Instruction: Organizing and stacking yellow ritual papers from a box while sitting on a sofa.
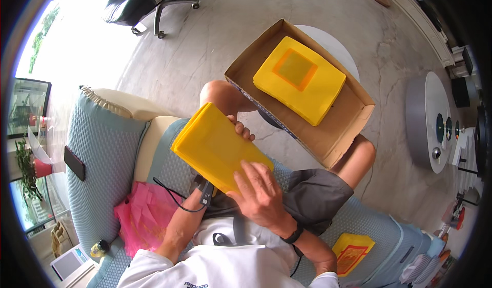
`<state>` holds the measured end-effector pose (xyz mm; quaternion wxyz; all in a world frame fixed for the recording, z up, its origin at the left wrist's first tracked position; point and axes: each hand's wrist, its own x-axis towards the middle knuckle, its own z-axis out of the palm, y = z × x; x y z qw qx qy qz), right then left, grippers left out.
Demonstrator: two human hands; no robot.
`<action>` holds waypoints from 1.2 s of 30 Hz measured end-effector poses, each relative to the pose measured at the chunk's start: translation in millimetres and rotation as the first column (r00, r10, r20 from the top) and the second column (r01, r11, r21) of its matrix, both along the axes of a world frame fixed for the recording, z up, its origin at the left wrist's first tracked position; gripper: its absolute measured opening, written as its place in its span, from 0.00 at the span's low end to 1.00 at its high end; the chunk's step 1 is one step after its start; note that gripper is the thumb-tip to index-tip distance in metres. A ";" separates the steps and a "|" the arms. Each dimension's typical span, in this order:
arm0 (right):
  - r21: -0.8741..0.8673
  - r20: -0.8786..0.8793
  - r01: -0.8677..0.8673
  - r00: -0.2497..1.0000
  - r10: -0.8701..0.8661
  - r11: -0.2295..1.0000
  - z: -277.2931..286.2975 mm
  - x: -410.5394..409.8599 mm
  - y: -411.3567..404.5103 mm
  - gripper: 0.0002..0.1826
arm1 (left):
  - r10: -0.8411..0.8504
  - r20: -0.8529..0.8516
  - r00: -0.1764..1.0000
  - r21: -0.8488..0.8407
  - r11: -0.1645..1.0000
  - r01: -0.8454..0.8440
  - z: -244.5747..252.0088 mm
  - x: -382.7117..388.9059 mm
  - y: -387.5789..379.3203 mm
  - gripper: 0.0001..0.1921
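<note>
A thick stack of yellow paper sheets [219, 146] is tilted above my lap. My left hand [243, 129] grips it from beneath, with fingertips curled over its far edge and the rest of the hand hidden. On the stack's top face, near its right end, lie the spread fingers of my right hand [261, 196]; the thumb is by the near edge. Beyond it, a shallow cardboard box [338, 142] holds another yellow paper stack [326, 80], whose top sheet bears an orange-framed square.
To my right on the quilted sofa cover [346, 215] lies yellow paper with red print [351, 255]. A pink plastic bag [146, 215] is at my left, and a phone [74, 163] rests on the cushion [103, 149]. A black cable [173, 199] runs by my left forearm.
</note>
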<state>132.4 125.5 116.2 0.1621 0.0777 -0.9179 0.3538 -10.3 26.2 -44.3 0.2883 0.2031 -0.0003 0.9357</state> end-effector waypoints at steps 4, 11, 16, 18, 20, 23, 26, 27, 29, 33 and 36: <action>0.020 -0.018 -0.022 1.000 0.022 1.000 -12.2 0.6 -8.5 0.19 | -0.027 -0.048 0.998 0.058 0.998 0.030 -9.9 -4.0 3.1 0.35; -0.050 -0.025 -0.003 1.000 0.002 0.999 -5.9 -3.1 3.9 0.17 | 0.029 -0.009 1.000 0.022 0.999 -0.028 -8.1 2.4 -1.1 0.37; -0.094 -0.021 0.051 0.998 -0.053 0.994 -7.4 -1.8 16.3 0.15 | 0.129 -0.009 0.992 -0.064 0.990 -0.129 14.9 13.7 7.2 0.35; -0.139 -0.024 0.071 0.997 -0.075 0.988 -4.4 -3.4 19.0 0.14 | 0.089 0.068 0.994 -0.121 0.989 -0.080 15.9 12.2 0.5 0.34; -0.126 -0.024 0.061 0.998 -0.064 0.990 -3.4 -3.5 18.2 0.14 | 0.014 0.149 0.989 -0.151 0.988 0.008 10.4 9.4 -9.6 0.33; -0.099 -0.016 0.059 0.998 -0.060 0.993 -4.2 -2.6 17.7 0.14 | -0.036 0.233 0.972 -0.197 0.977 0.084 19.0 8.7 -13.0 0.30; -0.110 -0.009 0.096 0.995 -0.098 0.989 -7.1 -4.3 18.5 0.14 | -0.045 0.355 0.934 -0.263 0.954 0.146 24.0 9.8 -15.4 0.27; -0.132 -0.006 0.139 0.990 -0.141 0.981 -8.6 -5.7 20.1 0.14 | -0.042 0.316 0.948 -0.334 0.930 0.152 25.1 9.5 -15.8 0.26; -0.150 -0.023 0.142 0.989 -0.147 0.978 -13.2 -7.0 26.7 0.14 | -0.041 0.277 0.960 -0.400 0.903 0.154 28.0 10.9 -16.5 0.26; -0.153 -0.005 0.187 0.982 -0.190 0.970 -13.5 -5.0 34.4 0.20 | -0.119 0.421 0.899 -0.340 0.899 0.278 29.1 19.1 -19.0 0.25; -0.118 0.059 0.166 0.985 -0.160 0.979 -1.8 -6.3 30.8 0.31 | -0.038 0.335 0.941 -0.520 0.826 0.218 24.1 18.8 -19.9 0.25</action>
